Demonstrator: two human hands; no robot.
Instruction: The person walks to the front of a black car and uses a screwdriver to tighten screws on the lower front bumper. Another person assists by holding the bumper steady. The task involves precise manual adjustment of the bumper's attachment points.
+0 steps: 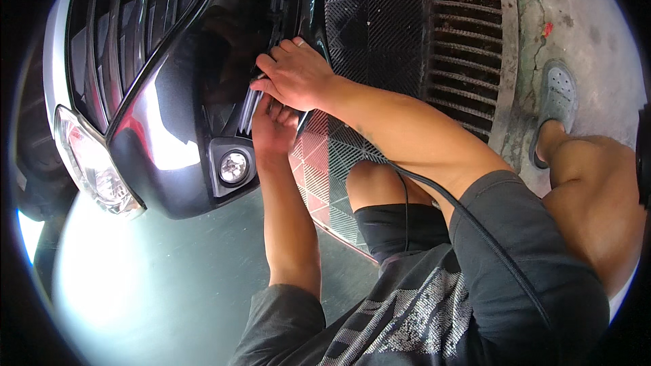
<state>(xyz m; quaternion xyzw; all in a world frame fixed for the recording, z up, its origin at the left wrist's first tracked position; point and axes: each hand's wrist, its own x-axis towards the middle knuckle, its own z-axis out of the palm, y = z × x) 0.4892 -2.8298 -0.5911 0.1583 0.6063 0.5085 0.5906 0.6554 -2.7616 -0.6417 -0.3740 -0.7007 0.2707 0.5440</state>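
The dark front bumper (224,34) of a car fills the upper left. At its lower grille, both of my hands work close together. My right hand (298,73) lies over the bumper's edge, fingers bent and thumb and forefinger close together at a dark strip. Just below it, my left hand (274,129) reaches up with curled fingers, partly covered by the right. What either hand grips is hidden. Beside the left hand sit thin grille slats (248,112) and a round fog lamp (234,167) in its dark surround.
The car's headlamp (98,163) and upper grille (129,34) are at the left. Black ribbed floor tiles (376,20) lie beyond my hands, beside a metal drain grate (464,41). My grey clog (560,95) stands on concrete. A black cable (475,224) runs across my right sleeve.
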